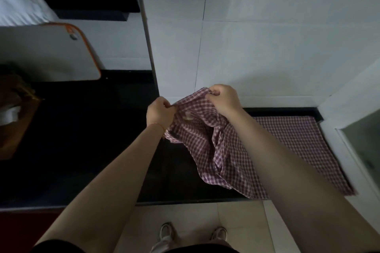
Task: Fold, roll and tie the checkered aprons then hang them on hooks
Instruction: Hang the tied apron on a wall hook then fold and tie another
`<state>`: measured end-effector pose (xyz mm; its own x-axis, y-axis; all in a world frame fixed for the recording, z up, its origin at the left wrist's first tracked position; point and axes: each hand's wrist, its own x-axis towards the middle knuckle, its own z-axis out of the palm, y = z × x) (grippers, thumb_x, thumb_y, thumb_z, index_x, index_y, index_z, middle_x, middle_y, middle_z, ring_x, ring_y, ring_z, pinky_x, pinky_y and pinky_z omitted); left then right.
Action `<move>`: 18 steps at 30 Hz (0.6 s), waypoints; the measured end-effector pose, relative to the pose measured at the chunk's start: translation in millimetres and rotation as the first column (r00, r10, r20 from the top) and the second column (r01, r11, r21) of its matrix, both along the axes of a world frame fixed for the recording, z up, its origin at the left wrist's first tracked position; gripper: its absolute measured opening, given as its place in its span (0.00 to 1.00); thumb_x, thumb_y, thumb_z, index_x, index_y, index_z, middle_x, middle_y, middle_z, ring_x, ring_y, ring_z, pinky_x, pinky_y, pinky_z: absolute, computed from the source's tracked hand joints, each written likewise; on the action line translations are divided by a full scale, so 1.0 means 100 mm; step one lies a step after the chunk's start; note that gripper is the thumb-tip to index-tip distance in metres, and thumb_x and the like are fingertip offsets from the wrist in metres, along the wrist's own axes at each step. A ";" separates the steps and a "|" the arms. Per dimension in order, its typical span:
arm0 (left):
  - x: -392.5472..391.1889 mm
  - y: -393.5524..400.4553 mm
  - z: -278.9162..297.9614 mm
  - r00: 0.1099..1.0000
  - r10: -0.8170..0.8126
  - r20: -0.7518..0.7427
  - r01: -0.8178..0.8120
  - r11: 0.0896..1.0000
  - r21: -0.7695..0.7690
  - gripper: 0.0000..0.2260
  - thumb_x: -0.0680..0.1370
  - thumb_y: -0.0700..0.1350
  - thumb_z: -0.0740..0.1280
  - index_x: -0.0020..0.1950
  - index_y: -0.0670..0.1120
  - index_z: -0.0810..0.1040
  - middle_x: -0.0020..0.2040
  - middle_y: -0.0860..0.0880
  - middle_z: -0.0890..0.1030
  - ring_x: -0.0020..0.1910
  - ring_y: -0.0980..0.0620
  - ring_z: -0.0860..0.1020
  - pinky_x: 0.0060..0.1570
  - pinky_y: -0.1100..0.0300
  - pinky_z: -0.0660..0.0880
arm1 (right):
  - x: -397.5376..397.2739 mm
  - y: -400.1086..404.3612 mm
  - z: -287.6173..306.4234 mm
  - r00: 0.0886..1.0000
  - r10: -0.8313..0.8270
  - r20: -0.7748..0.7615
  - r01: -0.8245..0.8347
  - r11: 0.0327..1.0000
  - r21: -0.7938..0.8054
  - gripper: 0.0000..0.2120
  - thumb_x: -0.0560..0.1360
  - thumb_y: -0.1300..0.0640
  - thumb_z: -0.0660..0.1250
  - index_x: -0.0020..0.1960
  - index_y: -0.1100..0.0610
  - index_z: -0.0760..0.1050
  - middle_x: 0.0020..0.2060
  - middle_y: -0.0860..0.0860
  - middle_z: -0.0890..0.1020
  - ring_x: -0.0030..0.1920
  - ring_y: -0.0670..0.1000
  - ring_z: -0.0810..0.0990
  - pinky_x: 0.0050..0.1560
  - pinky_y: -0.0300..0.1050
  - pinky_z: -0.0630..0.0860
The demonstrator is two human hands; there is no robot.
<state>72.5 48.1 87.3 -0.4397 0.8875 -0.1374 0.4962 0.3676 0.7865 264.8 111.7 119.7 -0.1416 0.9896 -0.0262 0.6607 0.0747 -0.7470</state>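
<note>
While left hand and right hand both pinch top edge of checkered apron, cloth hangs bunched over black counter; folding barely begun; rolling, tying, hanging left.

checkered cloth apron, glossy black counter

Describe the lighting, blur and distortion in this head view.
Head view: dim overall, the black stone counter nearly featureless; wide-angle lens bends the wall edges and stretches the forearms; left hand and right hand gripping the red-and-white checkered cloth apron look fairly sharp; left-edge objects look soft.
</note>
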 end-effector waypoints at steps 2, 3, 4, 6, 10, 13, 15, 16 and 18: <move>-0.04 -0.03 -0.04 0.998 0.060 0.004 -0.060 0.998 -0.021 0.11 0.79 0.48 0.66 0.37 0.47 0.71 0.35 0.51 0.73 0.34 0.53 0.71 0.31 0.60 0.65 | -0.09 -0.06 -0.06 0.999 0.026 0.032 -0.027 0.999 0.026 0.11 0.79 0.52 0.67 0.45 0.59 0.79 0.38 0.49 0.80 0.38 0.48 0.77 0.38 0.42 0.69; -0.07 -0.05 -0.08 0.998 0.045 0.032 -0.044 0.997 -0.060 0.13 0.79 0.50 0.65 0.36 0.47 0.71 0.34 0.50 0.73 0.35 0.51 0.72 0.32 0.59 0.66 | -0.14 -0.09 -0.10 0.997 0.045 0.058 -0.047 0.999 0.027 0.13 0.80 0.51 0.65 0.41 0.58 0.75 0.34 0.49 0.76 0.34 0.47 0.74 0.34 0.42 0.66; -0.10 -0.06 -0.12 0.997 0.009 0.071 -0.003 0.995 -0.096 0.13 0.79 0.51 0.66 0.37 0.47 0.72 0.35 0.49 0.75 0.36 0.50 0.73 0.34 0.59 0.68 | -0.18 -0.10 -0.13 0.996 0.054 0.075 -0.056 0.998 0.020 0.14 0.82 0.51 0.63 0.40 0.57 0.72 0.32 0.48 0.73 0.32 0.47 0.71 0.32 0.42 0.64; -0.21 -0.09 -0.23 0.984 -0.064 0.166 0.089 0.984 -0.152 0.08 0.76 0.50 0.70 0.42 0.47 0.76 0.41 0.49 0.79 0.42 0.50 0.77 0.40 0.58 0.73 | -0.24 -0.10 -0.20 0.997 0.048 0.064 -0.048 0.999 -0.004 0.14 0.83 0.51 0.59 0.41 0.56 0.67 0.32 0.48 0.70 0.31 0.46 0.67 0.31 0.42 0.61; -0.41 -0.22 -0.31 0.897 -0.299 0.324 0.389 0.882 -0.264 0.19 0.71 0.42 0.77 0.58 0.44 0.75 0.56 0.44 0.80 0.55 0.46 0.79 0.59 0.50 0.77 | -0.34 -0.09 -0.26 0.997 0.049 0.054 -0.048 0.999 -0.015 0.13 0.83 0.50 0.60 0.43 0.57 0.69 0.32 0.49 0.71 0.31 0.48 0.69 0.32 0.44 0.63; -0.44 -0.29 -0.34 0.898 -0.210 0.386 0.327 0.907 -0.266 0.09 0.73 0.36 0.72 0.50 0.44 0.76 0.52 0.41 0.81 0.48 0.44 0.82 0.53 0.47 0.81 | -0.43 -0.07 -0.24 0.998 -0.007 0.065 0.002 0.997 0.072 0.12 0.82 0.51 0.62 0.42 0.56 0.72 0.31 0.48 0.73 0.31 0.48 0.71 0.32 0.43 0.64; -0.48 -0.26 -0.37 0.931 -0.080 0.355 0.172 0.957 -0.236 0.06 0.74 0.37 0.71 0.44 0.45 0.76 0.46 0.41 0.81 0.43 0.42 0.83 0.47 0.45 0.82 | -0.51 -0.06 -0.21 0.993 -0.052 0.105 0.035 0.987 0.155 0.12 0.82 0.51 0.63 0.43 0.56 0.73 0.30 0.46 0.73 0.29 0.46 0.70 0.29 0.41 0.63; -0.51 -0.24 -0.39 0.941 -0.023 0.338 0.104 0.968 -0.226 0.05 0.75 0.39 0.71 0.44 0.45 0.75 0.44 0.42 0.81 0.41 0.42 0.83 0.43 0.47 0.83 | -0.56 -0.06 -0.21 0.991 -0.066 0.120 0.042 0.980 0.194 0.12 0.82 0.51 0.64 0.43 0.57 0.74 0.29 0.46 0.72 0.29 0.46 0.69 0.28 0.40 0.62; -0.57 -0.21 -0.37 0.923 0.087 0.374 0.002 0.973 -0.230 0.06 0.77 0.44 0.71 0.47 0.44 0.75 0.44 0.43 0.81 0.37 0.42 0.83 0.38 0.49 0.83 | -0.64 -0.05 -0.20 0.987 -0.071 0.143 0.035 0.969 0.243 0.13 0.82 0.51 0.64 0.43 0.59 0.76 0.28 0.48 0.73 0.29 0.49 0.70 0.27 0.41 0.61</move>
<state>15.9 26.9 50.8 -0.3516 0.7964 -0.4921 0.1564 0.5682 0.8079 201.2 107.0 99.5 -0.1015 0.9755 0.1954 0.7713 0.2012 -0.6038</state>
